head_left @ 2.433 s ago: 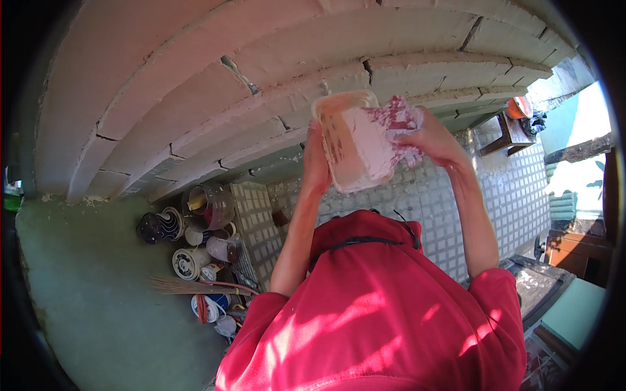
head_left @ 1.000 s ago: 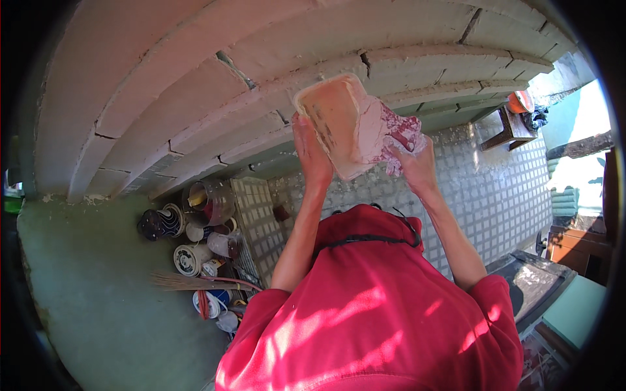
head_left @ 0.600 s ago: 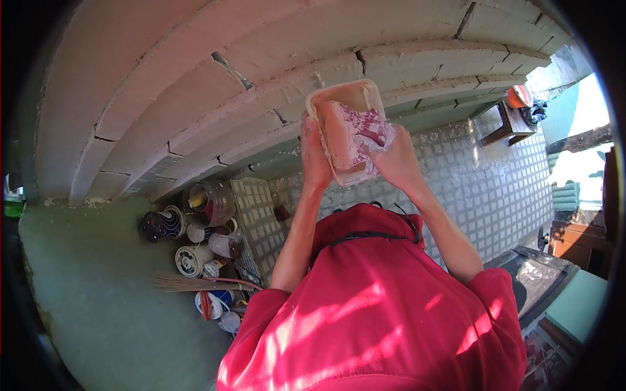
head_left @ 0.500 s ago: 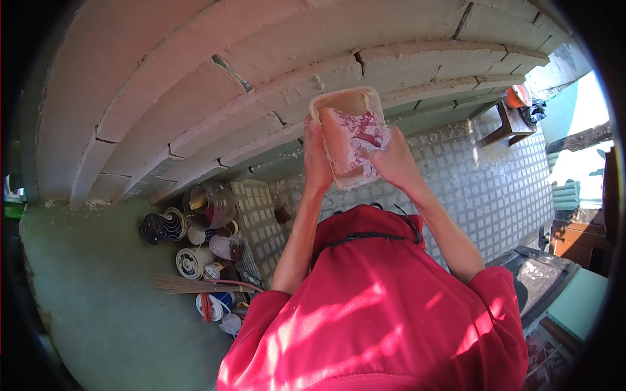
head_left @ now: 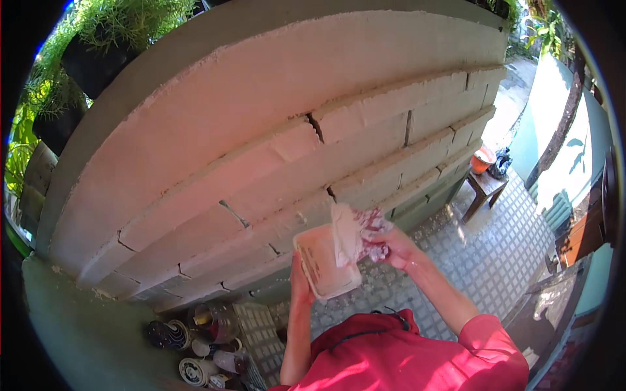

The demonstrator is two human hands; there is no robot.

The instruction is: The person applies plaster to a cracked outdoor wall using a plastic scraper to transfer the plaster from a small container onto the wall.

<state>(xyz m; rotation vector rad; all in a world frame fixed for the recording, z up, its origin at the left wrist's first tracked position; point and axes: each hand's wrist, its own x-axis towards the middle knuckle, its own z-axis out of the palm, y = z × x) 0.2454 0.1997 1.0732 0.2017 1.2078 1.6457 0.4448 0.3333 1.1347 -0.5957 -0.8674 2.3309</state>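
My left hand [head_left: 300, 280] grips the side of a rectangular whitish plastic tub [head_left: 319, 258]. Pale residue coats the inside of the tub, which is tilted up. My right hand [head_left: 394, 249] is closed on a broad, flat plaster spreader [head_left: 346, 235], held at the tub's right rim. White paste smears the spreader's pale blade and its reddish back, and some clings to my right fingers. Whether the blade touches the rim I cannot tell. Beyond both hands rises a wall of stepped, pale block courses [head_left: 261, 169] with dark gaps at several joints.
Buckets and containers [head_left: 193, 371] crowd the floor at lower left. Potted plants [head_left: 98, 62] top the wall at far left. A small wooden stool [head_left: 484, 190] with an orange bowl [head_left: 482, 160] stands right, on the tiled floor [head_left: 450, 260].
The spreader has come up out of the tub to its right rim in my right hand. The view has tilted up, showing more wall and the plants; the tub sits lower in view.
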